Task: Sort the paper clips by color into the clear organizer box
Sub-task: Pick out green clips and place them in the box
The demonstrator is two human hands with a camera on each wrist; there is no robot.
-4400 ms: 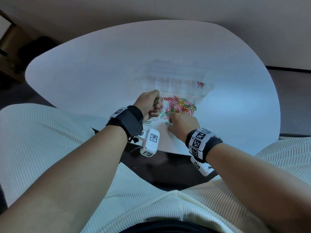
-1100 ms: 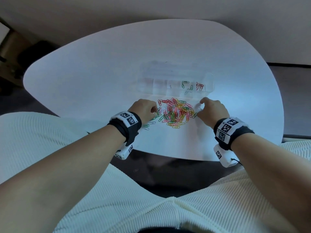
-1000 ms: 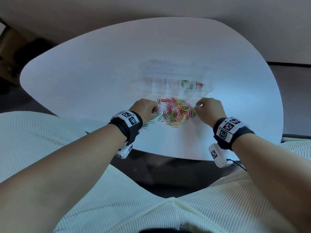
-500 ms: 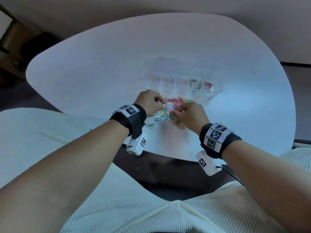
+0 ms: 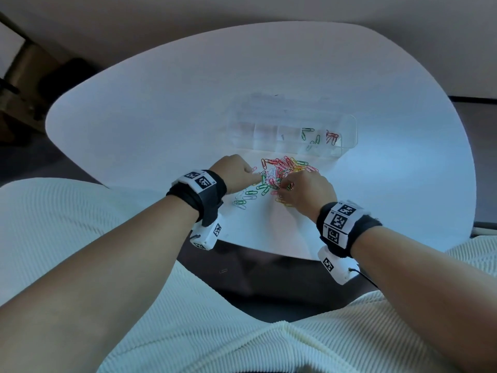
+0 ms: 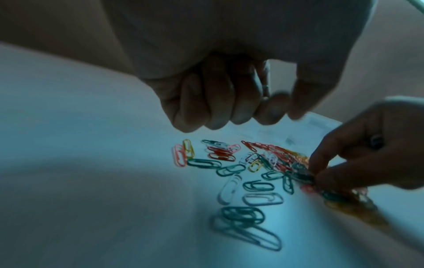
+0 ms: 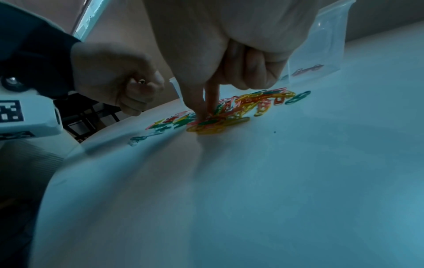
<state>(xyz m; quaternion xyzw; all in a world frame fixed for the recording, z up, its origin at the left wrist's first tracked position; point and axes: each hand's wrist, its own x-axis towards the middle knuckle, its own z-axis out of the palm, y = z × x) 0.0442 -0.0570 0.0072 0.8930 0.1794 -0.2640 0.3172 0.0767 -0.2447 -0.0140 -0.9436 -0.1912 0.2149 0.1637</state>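
A mixed pile of coloured paper clips (image 5: 282, 172) lies on the white table (image 5: 161, 117), just in front of the clear organizer box (image 5: 347, 130). In the box, green clips (image 5: 309, 135) fill one compartment and red clips (image 5: 332, 137) the rightmost one. My right hand (image 5: 286, 187) is down in the near side of the pile. Its thumb and forefinger pinch a green paper clip (image 6: 298, 175), also visible from the right wrist (image 7: 204, 116). My left hand (image 6: 282, 112) hovers at the pile's left edge with curled fingers; nothing shows in them.
Loose green and white clips (image 5: 243, 200) lie apart from the pile, near the left wrist. The table's near edge (image 5: 269, 254) is close behind both wrists, with my lap below. A single clip (image 5: 223, 271) lies on the dark floor.
My right hand has moved from the right edge of the pile to its near middle and has closed its fingertips on a clip. My left hand has stayed at the left edge.
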